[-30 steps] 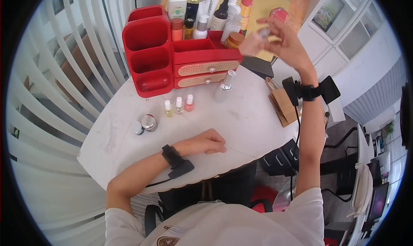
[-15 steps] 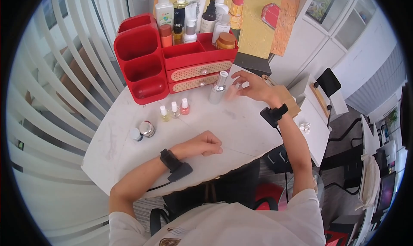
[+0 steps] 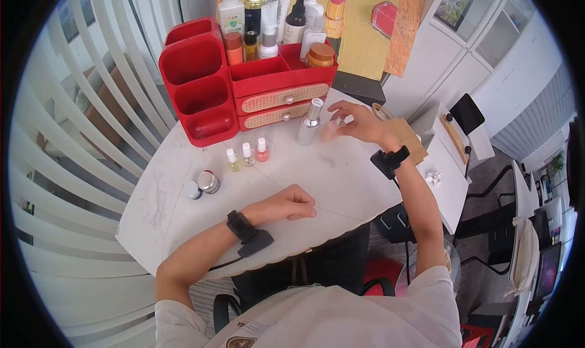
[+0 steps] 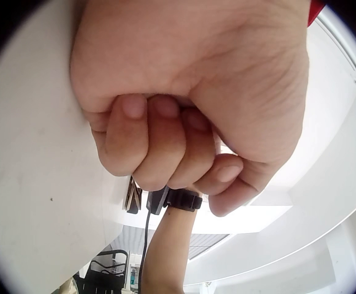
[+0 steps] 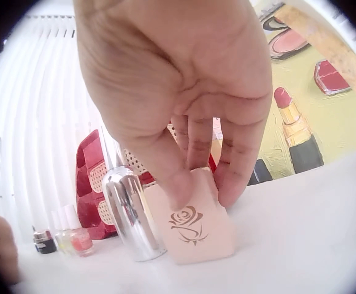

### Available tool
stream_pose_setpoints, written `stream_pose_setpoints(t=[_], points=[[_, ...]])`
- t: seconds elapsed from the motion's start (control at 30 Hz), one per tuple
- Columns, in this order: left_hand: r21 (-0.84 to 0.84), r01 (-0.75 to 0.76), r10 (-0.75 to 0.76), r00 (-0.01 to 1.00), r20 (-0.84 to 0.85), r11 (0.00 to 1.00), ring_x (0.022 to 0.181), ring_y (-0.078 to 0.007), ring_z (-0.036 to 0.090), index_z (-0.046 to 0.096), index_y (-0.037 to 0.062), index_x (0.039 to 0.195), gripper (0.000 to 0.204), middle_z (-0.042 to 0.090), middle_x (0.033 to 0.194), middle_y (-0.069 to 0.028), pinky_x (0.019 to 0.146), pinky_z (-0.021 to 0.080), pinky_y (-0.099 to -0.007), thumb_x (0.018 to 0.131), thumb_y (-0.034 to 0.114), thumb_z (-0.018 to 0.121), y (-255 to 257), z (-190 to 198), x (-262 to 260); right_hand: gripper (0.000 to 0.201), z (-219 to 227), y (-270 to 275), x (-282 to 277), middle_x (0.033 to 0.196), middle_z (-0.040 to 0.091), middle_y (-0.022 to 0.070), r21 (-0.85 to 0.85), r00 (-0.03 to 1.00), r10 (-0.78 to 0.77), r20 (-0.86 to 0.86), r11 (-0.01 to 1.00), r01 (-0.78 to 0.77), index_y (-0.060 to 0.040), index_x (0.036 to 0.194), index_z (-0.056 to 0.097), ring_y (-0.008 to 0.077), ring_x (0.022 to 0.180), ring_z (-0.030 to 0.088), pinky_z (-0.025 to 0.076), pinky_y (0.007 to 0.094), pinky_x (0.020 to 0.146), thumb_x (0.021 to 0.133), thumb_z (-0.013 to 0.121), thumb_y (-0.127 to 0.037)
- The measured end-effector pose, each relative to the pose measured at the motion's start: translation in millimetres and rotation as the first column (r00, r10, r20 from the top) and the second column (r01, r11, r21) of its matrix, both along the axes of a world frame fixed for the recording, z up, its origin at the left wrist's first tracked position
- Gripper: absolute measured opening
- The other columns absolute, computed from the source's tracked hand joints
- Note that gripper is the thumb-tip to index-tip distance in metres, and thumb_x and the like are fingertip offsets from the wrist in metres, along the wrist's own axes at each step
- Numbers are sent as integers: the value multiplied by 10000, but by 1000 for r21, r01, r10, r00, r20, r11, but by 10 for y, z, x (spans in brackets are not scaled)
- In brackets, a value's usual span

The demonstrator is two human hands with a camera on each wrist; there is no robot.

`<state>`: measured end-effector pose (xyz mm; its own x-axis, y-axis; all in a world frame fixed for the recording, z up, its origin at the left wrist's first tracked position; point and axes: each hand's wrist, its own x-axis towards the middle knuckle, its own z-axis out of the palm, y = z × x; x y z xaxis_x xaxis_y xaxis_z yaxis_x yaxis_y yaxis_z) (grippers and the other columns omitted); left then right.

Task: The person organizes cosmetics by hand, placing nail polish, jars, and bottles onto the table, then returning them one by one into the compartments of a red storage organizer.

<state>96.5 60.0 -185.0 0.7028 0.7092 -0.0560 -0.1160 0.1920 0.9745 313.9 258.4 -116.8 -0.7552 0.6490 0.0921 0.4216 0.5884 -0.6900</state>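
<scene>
My right hand [image 3: 363, 126] pinches a pale pink perfume bottle [image 3: 329, 132] by its top, thumb on one side and fingers on the other. A brown rose is printed on the bottle's flat front [image 5: 193, 236], and its base is at the white table. Just left of it stands a shiny silver bottle [image 3: 308, 126], upright. My left hand [image 3: 281, 205] rests on the table near the front edge. Its fingers [image 4: 165, 144] are curled into the palm in the left wrist view, with nothing seen in them.
A red organizer [image 3: 201, 104] with drawers and several bottles stands at the back. Several small nail polish bottles [image 3: 247, 155] stand mid-table. Two little jars [image 3: 208, 182] lie to the left. A brown paper bag [image 3: 407, 140] is behind my right wrist.
My right hand has brought the pink perfume bottle down from above the back right of the table to beside the silver bottle. The left hand has stayed on the table.
</scene>
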Motion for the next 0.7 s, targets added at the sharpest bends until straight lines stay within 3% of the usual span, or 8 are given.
stream_pose_setpoints(t=[0.2,0.27,0.33,0.4,0.43,0.5,0.6,0.7], points=[[23,0,0,1000,-8,1000,492,-56,214,326,130,548,452,260,535,80,477,168,-276,901,154,608,8,10,-6,555,216,4,115,1108,641,74,111,999,-35,23,993,33,-76,1264,576,169,1024,587,558,322,799,742,707,62],[10,4,-4,1000,0,1000,494,-55,214,327,128,549,452,262,536,80,477,169,-277,903,156,607,10,4,-3,509,514,160,87,1102,653,72,64,959,-106,-261,990,127,-73,1261,590,160,968,609,546,311,787,771,715,-8],[12,14,-14,1000,-12,1000,499,-54,217,324,127,553,453,260,538,80,479,173,-278,905,159,608,11,-4,-2,472,961,256,-61,1056,668,80,110,928,-287,-237,941,319,-38,1250,598,156,894,633,533,297,773,808,736,-132],[25,10,-10,1000,-16,1000,502,-54,219,323,128,554,455,258,539,80,481,175,-278,905,164,610,10,2,2,550,1120,476,-274,1003,685,119,225,872,-323,-367,879,420,34,1211,597,201,855,667,533,304,775,815,755,-313],[38,3,-3,1000,-19,999,505,-54,221,322,129,555,456,256,539,80,483,176,-278,906,169,612,6,4,-1,550,1172,495,-402,1003,685,119,227,873,-321,-368,879,419,34,1211,597,201,855,667,533,304,775,815,755,-313],[44,1,0,1000,-23,999,505,-55,222,323,130,555,458,258,539,80,484,177,-278,906,174,614,7,-6,-6,783,1261,508,-685,1002,685,204,353,853,-429,-296,781,515,94,1199,568,277,930,684,539,347,804,735,782,-498],[64,0,2,1000,-26,998,505,-55,223,324,132,553,461,261,538,79,485,177,-278,907,183,616,16,-13,-11,937,1122,696,-959,1001,671,284,438,865,-417,-278,746,501,134,1213,531,357,976,680,537,394,834,665,793,-579],[84,-5,8,999,-34,996,504,-55,220,323,133,553,462,260,537,78,483,176,-280,906,186,617,7,-13,-12,889,1154,595,-1105,999,666,305,480,859,-463,-220,715,509,119,1190,511,395,969,678,542,423,826,657,805,-529]])
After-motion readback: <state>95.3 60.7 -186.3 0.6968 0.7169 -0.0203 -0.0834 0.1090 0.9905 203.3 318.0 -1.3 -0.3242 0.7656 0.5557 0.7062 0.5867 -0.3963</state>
